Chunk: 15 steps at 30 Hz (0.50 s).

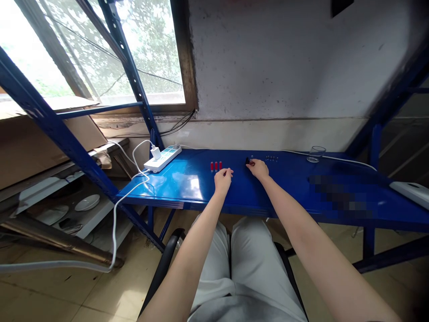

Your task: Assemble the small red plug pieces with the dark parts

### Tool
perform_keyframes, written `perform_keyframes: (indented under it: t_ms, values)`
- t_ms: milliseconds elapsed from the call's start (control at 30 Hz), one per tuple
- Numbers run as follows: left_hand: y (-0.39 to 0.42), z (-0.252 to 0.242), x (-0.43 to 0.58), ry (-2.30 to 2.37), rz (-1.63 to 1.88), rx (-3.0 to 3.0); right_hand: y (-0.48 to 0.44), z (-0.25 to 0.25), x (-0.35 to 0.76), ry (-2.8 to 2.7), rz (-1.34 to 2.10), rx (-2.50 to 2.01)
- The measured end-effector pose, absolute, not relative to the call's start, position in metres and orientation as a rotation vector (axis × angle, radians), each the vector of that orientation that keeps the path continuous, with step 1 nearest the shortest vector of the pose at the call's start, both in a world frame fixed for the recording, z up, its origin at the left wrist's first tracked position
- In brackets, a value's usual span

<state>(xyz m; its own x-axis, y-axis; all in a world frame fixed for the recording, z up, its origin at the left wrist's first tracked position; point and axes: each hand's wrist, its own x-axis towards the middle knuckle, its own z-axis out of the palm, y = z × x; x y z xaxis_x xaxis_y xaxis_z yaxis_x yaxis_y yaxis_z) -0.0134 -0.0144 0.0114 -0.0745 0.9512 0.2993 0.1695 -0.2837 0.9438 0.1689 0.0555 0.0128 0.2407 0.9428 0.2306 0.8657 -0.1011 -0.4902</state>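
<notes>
Over the blue tabletop (181,190), my left hand (223,180) is closed in a pinch. Whatever may be between its fingertips is too small to make out. Just beyond it, three small red cylinders (216,167) stand in a row. My right hand (258,169) reaches farther in, its fingers closed at a small dark object (247,161) whose kind I cannot tell. A tiny shiny piece (252,156) lies just behind those fingers. To the right, several tiny shiny pieces (271,158) are lined up near the back edge.
A white power strip (164,158) with a plugged-in charger sits at the left end, its cable hanging over the edge. A clear glass (315,154) stands at back right, beside a white cable. A blurred dark patch (342,195) and a white device (410,193) are at the right.
</notes>
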Motion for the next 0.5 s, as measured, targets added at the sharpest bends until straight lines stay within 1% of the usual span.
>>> perform_keyframes:
  t_ms: [267, 500]
  values:
    - [-0.015, 0.012, -0.012, 1.26, 1.422, 1.509, 0.057, 0.015, 0.178, -1.724, 0.255, -2.031]
    - [-0.014, 0.011, -0.012, 1.261, 1.43, 1.505, 0.054, 0.015, 0.18, -1.596, 0.283, -2.022]
